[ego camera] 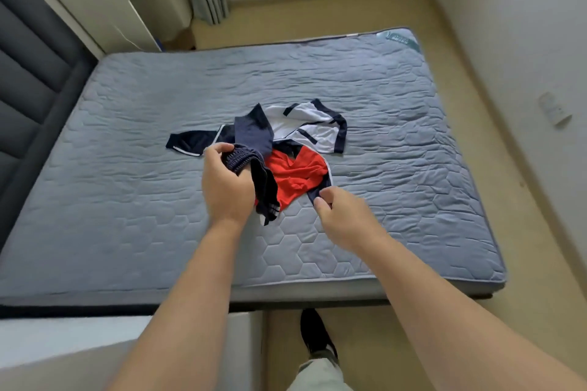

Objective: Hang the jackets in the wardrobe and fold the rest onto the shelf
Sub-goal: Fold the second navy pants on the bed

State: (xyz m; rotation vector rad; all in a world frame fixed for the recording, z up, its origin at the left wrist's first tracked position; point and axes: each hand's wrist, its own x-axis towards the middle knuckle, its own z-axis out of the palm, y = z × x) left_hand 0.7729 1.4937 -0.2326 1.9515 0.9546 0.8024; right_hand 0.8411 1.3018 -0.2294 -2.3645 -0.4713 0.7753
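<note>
Above the mattress (pixel 397 89), left fingers (pixel 219 148) and right fingers (pixel 321 204) grip navy fabric (pixel 267 187).

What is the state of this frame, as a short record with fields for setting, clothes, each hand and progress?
setting: grey quilted mattress, dark headboard at its left
clothes: one loose pile mid-mattress: navy garment, red garment, white and navy garment
left hand: grips the navy garment's bunched elastic band
right hand: pinches a dark edge, seemingly the red garment's trim
progress: nothing folded yet; wardrobe and shelf not in view
</note>
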